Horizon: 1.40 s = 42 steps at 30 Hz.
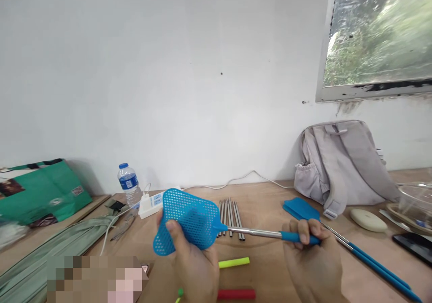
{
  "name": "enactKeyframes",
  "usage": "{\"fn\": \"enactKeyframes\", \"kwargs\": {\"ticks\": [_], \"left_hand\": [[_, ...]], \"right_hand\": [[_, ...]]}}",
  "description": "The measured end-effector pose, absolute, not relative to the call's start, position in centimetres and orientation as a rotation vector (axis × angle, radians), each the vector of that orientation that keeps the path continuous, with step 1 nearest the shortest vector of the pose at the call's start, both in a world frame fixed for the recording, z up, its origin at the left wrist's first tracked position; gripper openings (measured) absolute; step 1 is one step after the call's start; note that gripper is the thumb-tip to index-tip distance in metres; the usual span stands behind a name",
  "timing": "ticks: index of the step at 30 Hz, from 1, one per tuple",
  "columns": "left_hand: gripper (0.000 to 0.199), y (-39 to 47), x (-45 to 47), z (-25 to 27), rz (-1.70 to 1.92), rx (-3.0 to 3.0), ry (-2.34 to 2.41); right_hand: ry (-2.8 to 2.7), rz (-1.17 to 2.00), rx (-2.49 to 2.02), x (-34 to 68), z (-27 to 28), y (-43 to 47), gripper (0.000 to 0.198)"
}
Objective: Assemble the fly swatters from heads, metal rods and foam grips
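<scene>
Clamping swatter (258,233), left grip (197,260) on head (199,206), right grip (310,256) on handle (290,236); bottle (128,182) contents unclear.

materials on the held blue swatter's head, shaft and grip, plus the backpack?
Head: likely plastic, satin; neat moulded-looking perforations.
Shaft: probably metal, polished; bright silvery highlights.
Grip: looks matte; foam, rubber or plastic, can't tell.
Backpack: seemingly fabric, matte; soft folds, gathered pocket.
</scene>
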<state>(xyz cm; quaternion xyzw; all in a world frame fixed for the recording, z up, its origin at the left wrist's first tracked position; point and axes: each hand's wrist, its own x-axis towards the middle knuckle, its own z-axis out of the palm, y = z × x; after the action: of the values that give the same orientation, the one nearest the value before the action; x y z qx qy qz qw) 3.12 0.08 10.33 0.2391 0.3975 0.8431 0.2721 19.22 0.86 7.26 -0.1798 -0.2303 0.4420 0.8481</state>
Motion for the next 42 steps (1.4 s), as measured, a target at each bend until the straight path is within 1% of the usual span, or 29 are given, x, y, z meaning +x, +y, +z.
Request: {"fn": "enactKeyframes", "kwargs": {"ticks": [5, 9, 12, 14, 16, 17, 18, 20, 22, 25, 28, 32, 35, 38, 40, 42], "left_hand": [[0.038, 0.3, 4.7, 8.5, 2.213, 0.576, 0.964], [0.035, 1.6, 4.2, 9.2, 2.143, 0.508, 0.82], [0.043, 2.9, 1.9, 10.7, 2.094, 0.559, 0.78], [0.052, 3.3, -0.6, 11.7, 1.995, 0.741, 0.808], [0.06, 3.1, -3.2, 12.7, 1.871, 0.938, 0.84], [0.062, 2.8, -4.3, 13.1, 1.76, 1.015, 0.873], [0.058, 2.4, -5.1, 13.4, 1.635, 1.082, 0.906], [0.044, 1.6, -6.0, 13.8, 1.393, 1.194, 0.984], [0.037, 0.8, -5.8, 13.8, 1.27, 1.24, 1.075], [0.034, 0.2, -4.6, 13.6, 1.291, 1.222, 1.136], [0.026, 0.2, -3.7, 13.5, 1.311, 1.229, 1.097], [0.023, 0.2, -3.5, 13.7, 1.329, 1.254, 1.136], [0.023, -0.1, -3.6, 13.8, 1.316, 1.242, 1.09], [0.027, -0.6, -4.2, 13.8, 1.28, 1.215, 0.979], [0.031, -0.7, -5.0, 13.9, 1.269, 1.249, 1.016], [0.036, -0.5, -5.9, 14.0, 1.297, 1.295, 1.126]], "right_hand": [[-0.519, 0.954, -0.338, 17.7, 6.7, -0.1, 0.022], [-0.582, 0.94, -0.346, 18.4, 7.6, 0.3, 0.019], [-0.737, 0.963, -0.464, 20.2, 8.4, 1.9, 0.011], [-0.924, 0.95, -0.56, 22.0, 9.0, 3.0, 0.006], [-1.221, 0.92, -0.684, 23.8, 9.5, 3.5, 0.011], [-1.392, 0.879, -0.764, 24.5, 9.7, 3.4, 0.015], [-1.566, 0.808, -0.844, 25.0, 9.9, 3.3, 0.018], [-1.876, 0.583, -0.94, 25.6, 10.0, 2.7, 0.022], [-2.084, 0.328, -0.893, 25.5, 10.0, 2.2, 0.023], [-2.195, 0.085, -0.72, 25.3, 9.8, 1.9, 0.026], [-2.211, -0.046, -0.636, 25.4, 9.7, 1.9, 0.028], [-2.262, -0.171, -0.619, 25.6, 9.7, 1.6, 0.03], [-2.273, -0.142, -0.641, 25.1, 9.7, 1.4, 0.026], [-2.241, -0.014, -0.577, 24.1, 9.7, 1.3, 0.018], [-2.232, 0.048, -0.585, 23.4, 9.8, 1.2, 0.015], [-2.245, 0.074, -0.67, 22.9, 10.0, 0.8, 0.017]]}}
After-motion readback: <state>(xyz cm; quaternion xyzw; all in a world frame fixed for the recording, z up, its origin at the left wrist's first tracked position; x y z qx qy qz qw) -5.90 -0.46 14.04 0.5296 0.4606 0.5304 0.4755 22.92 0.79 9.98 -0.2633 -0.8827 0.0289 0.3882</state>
